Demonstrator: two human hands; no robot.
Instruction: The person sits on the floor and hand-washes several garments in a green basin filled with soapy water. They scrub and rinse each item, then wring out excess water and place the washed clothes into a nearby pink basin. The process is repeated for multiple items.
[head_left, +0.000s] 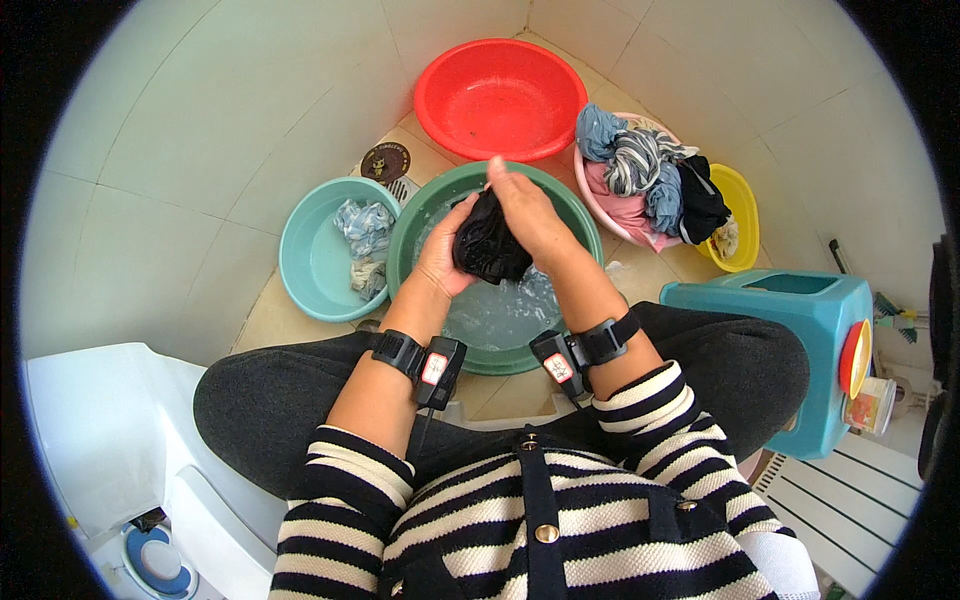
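A wet, bunched black cloth (491, 244) is squeezed between my two hands over the green basin (495, 364). My left hand (444, 251) grips it from the left, with the palm under its side. From the right, my right hand (529, 210) presses against it, thumb pointing away from me. Cloudy, sudsy water (487, 319) fills the lower part of the basin. The cloth's lower end hangs just over the water; whether it touches is hard to tell. My fingers are partly hidden behind the cloth.
A red basin (501, 97) stands behind. To the left, a light-blue basin (307, 255) holds small cloths. At right are a pink basin (583, 180) heaped with clothes, a yellow basin (742, 217) and a blue plastic stool (780, 337). A floor drain (401, 189) lies between basins.
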